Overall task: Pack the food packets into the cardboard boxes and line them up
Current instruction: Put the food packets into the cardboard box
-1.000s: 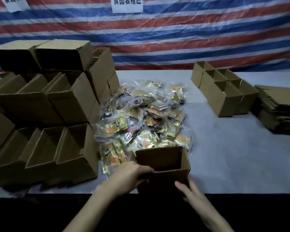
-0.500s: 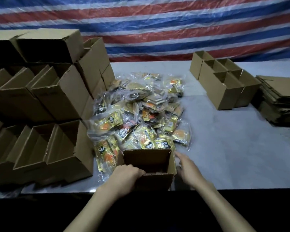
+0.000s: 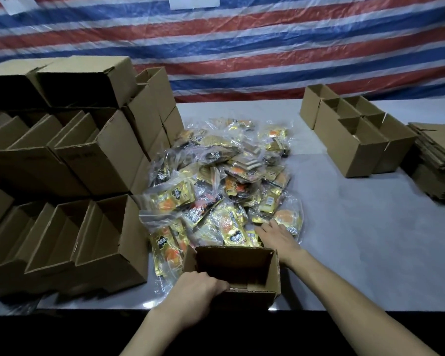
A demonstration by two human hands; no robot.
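Head view: the left hand [image 3: 198, 291] grips the near rim of an open cardboard box [image 3: 231, 263] that looks empty. The right hand [image 3: 278, 237] lays straight fingers on the food packets [image 3: 216, 176] heaped just behind it. Most of the packing looks undone. The bench [image 3: 357, 240] is pale, with a striped tarpaulin [image 3: 242, 47] behind and stacked boxes [image 3: 100, 240] on the left.

left fingers [image 3: 217, 285] partly hidden in box [image 3: 272, 273] | wall signs [image 3: 193, 1] cropped

Stacked boxes [image 3: 88, 163] wall off the left, the packet pile [image 3: 224, 181] fills the middle, and bare table [image 3: 357, 240] lies open on the right.
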